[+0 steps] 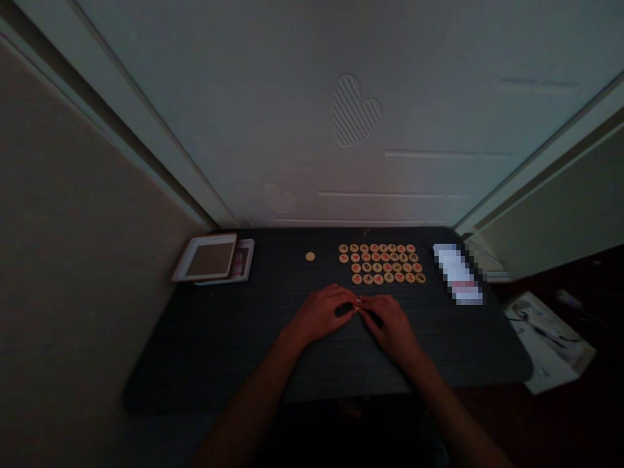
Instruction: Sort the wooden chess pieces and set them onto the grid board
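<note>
Over the dark table (219,338), my left hand (327,311) and my right hand (389,320) meet fingertip to fingertip. Both are closed in a pinch on one small round xiangqi piece (359,303), which the fingers mostly cover. Just beyond them lie several rows of round wooden xiangqi pieces (383,263), marked in red or black. The nearest row is a short way from my fingertips. Off to the left lies a single xiangqi piece (310,257) with no visible marking.
A shallow box lid (181,265) rests on an open box (247,263) at the table's left back corner. A blurred-out flat object (457,273) lies at the right. Behind stands a pale panel (302,130) with heart patterns. A white box (550,344) sits lower right, beyond the table edge.
</note>
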### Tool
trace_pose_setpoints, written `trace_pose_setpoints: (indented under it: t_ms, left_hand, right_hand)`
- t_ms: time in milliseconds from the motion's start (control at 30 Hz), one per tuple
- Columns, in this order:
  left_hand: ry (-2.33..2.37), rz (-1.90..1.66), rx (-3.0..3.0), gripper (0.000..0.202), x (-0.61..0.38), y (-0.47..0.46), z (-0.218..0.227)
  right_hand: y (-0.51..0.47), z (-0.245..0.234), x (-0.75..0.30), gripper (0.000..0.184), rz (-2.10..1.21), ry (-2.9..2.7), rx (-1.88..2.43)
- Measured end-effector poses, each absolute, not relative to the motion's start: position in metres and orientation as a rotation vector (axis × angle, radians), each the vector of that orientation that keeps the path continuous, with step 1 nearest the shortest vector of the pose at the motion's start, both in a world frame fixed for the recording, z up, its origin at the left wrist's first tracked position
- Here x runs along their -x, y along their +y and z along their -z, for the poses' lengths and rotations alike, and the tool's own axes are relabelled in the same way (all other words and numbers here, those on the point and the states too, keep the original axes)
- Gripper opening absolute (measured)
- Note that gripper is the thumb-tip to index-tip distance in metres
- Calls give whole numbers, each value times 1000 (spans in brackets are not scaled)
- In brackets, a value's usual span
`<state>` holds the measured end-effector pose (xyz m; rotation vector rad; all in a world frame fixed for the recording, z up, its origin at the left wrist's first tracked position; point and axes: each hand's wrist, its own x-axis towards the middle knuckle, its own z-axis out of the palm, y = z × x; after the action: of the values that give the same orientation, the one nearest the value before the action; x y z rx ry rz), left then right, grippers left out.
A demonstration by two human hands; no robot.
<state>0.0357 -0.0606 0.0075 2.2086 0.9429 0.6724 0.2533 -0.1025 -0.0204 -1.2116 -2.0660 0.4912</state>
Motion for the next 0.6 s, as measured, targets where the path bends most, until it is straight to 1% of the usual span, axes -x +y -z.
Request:
trace_pose_setpoints:
  t_ms: [167, 333, 467, 600]
  left_hand:
    - [1018, -658, -2325, 20, -37, -63, -7]
    - [1271, -678, -2418, 19, -34, -59, -3]
    - [1506, -731, -2413, 22, -31, -51, 2]
    - [1609, -754, -2441, 29, -34, -45, 6]
  right_hand:
    - [-103, 19, -253, 27, -466, -2046, 1197]
    - [-104, 16, -252, 24, -467, -1971, 1233]
    - [-105, 14, -253, 20, -484, -1953, 1238]
    - [-104, 15, -253, 19, -502, -1943, 1241]
